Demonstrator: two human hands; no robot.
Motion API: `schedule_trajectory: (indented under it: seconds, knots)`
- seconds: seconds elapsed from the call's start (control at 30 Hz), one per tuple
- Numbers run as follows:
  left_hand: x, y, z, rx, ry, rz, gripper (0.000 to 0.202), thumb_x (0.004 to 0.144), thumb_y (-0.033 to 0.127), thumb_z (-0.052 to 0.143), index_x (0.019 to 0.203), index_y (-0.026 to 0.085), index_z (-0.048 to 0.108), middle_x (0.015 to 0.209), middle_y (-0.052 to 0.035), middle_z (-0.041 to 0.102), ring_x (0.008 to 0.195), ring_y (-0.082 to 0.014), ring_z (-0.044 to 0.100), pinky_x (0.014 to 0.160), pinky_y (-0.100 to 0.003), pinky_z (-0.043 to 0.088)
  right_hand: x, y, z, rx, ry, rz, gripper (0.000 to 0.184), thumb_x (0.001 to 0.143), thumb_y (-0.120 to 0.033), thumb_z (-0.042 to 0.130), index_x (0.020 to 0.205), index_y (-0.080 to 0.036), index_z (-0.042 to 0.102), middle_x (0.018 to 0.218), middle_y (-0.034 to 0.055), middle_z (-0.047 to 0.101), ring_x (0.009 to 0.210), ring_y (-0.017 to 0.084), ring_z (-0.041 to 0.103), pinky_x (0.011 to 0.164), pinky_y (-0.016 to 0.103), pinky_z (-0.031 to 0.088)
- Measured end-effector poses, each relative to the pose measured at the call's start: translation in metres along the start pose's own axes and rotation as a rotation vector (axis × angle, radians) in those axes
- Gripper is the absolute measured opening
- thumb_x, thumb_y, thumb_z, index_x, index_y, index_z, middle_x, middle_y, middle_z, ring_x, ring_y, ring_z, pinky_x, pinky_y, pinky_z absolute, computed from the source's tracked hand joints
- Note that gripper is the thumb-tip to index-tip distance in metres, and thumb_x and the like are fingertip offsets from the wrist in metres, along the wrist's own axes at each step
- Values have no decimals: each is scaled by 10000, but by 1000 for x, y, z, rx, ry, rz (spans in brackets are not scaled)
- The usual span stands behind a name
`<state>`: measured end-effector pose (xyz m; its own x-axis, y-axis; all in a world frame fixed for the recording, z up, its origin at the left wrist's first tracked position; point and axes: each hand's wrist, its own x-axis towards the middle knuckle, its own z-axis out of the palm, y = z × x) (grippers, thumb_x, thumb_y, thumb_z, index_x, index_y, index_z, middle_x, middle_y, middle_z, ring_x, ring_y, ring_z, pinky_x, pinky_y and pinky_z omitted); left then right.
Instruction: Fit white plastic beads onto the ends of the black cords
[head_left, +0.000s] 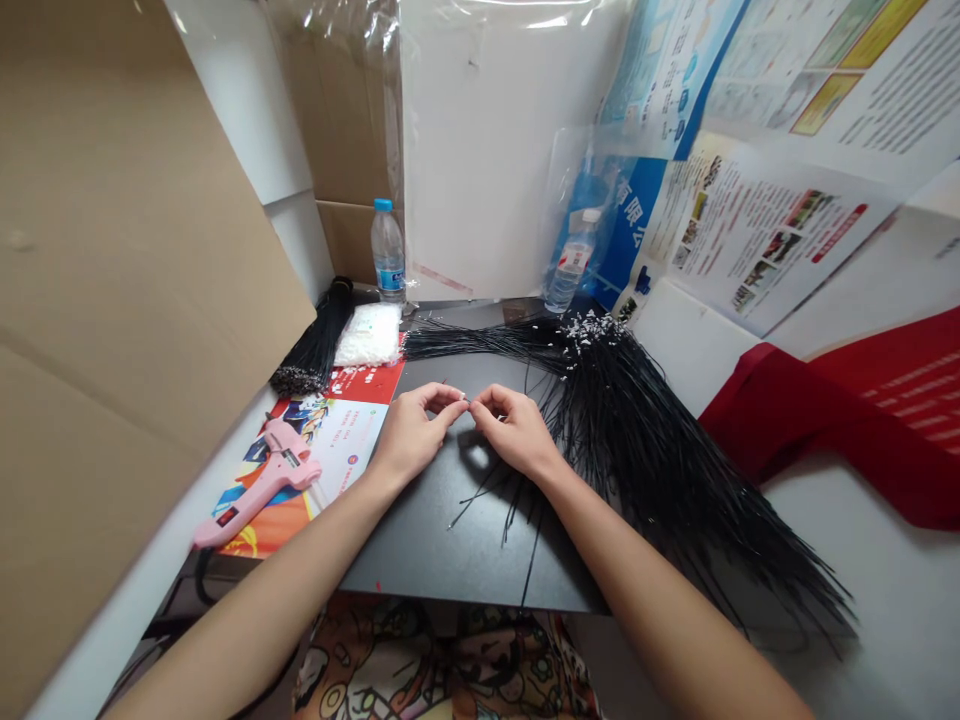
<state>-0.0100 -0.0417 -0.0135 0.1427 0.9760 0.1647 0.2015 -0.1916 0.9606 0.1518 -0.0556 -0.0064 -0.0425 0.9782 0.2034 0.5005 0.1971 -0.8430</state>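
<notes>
My left hand (418, 425) and my right hand (515, 425) meet fingertip to fingertip over the dark tabletop (450, 560). Both are pinched around something tiny between them, too small to make out. Close by on the right lies a big heap of thin black cords (660, 450), with small white pieces (592, 330) at its far end. Another row of black cords (480, 340) stretches across the table behind my hands. A few loose strands reach under my right wrist.
At left, a pink glue gun (262, 480) rests on a colourful printed sheet (349, 440). Behind it are a bag of white pieces (369, 335) and a black cord bundle (319, 340). Two bottles, one blue-capped (388, 250), one white-capped (574, 262), stand at the back. Cardboard (135, 250) blocks the left.
</notes>
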Motion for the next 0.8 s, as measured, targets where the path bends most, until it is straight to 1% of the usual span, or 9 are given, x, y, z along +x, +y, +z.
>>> schedule_trajectory:
  seconds: [0.13, 0.2, 0.3, 0.4, 0.5, 0.6, 0.67, 0.8]
  knots:
    - [1, -4, 1, 13, -2, 56, 205, 790, 346, 715, 901, 177, 747, 888, -73, 770, 762, -181, 675, 672, -275, 494, 1, 2, 0, 47, -19, 16, 263, 833, -411, 533, 702, -187, 574, 608, -21, 583, 571, 111, 524, 566, 230, 406]
    - [1, -5, 1, 27, -1, 59, 201, 803, 340, 704, 908, 175, 751, 921, -82, 779, 809, -191, 688, 716, -286, 497, 1, 3, 1, 42, -23, 17, 260, 833, -409, 533, 705, -186, 576, 610, -21, 580, 569, 110, 525, 564, 229, 406]
    - [2, -5, 1, 49, 9, 61, 238, 834, 380, 679, 922, 171, 752, 948, -88, 781, 821, -196, 689, 696, -283, 487, 1, 1, 2, 14, -14, -8, 227, 829, -372, 544, 712, -183, 588, 612, -20, 591, 563, 106, 526, 553, 223, 404]
    - [2, -3, 0, 47, 7, 74, 249, 848, 391, 662, 922, 172, 757, 945, -85, 783, 808, -198, 687, 689, -284, 483, -2, -2, 3, 4, 38, -67, 165, 819, -329, 568, 764, -181, 619, 660, -7, 635, 598, 114, 561, 541, 215, 415]
    - [2, -3, -1, 41, -4, 75, 230, 845, 368, 666, 908, 177, 776, 945, -85, 794, 830, -208, 697, 763, -303, 500, -3, -2, 3, -10, 90, -130, 135, 820, -309, 591, 804, -184, 641, 719, 9, 672, 647, 126, 600, 545, 212, 441]
    - [1, -4, -1, 35, -14, 50, 245, 844, 379, 675, 934, 184, 794, 971, -90, 799, 842, -216, 703, 794, -315, 509, -3, 1, 3, -60, 119, -172, 124, 826, -284, 589, 776, -187, 647, 723, 13, 676, 656, 129, 605, 570, 220, 457]
    - [1, -4, -1, 40, -13, 43, 246, 836, 383, 685, 930, 186, 797, 951, -89, 798, 822, -214, 700, 768, -309, 513, -2, 2, 2, -85, 127, -182, 113, 818, -265, 588, 764, -189, 650, 722, 10, 673, 659, 129, 604, 593, 225, 462]
    - [2, -3, 0, -2, -7, 35, 239, 794, 402, 719, 859, 180, 782, 789, -65, 761, 734, -198, 669, 654, -279, 498, -2, 1, 2, -73, 120, -175, 97, 799, -249, 581, 746, -189, 637, 708, -2, 659, 656, 124, 597, 602, 221, 460]
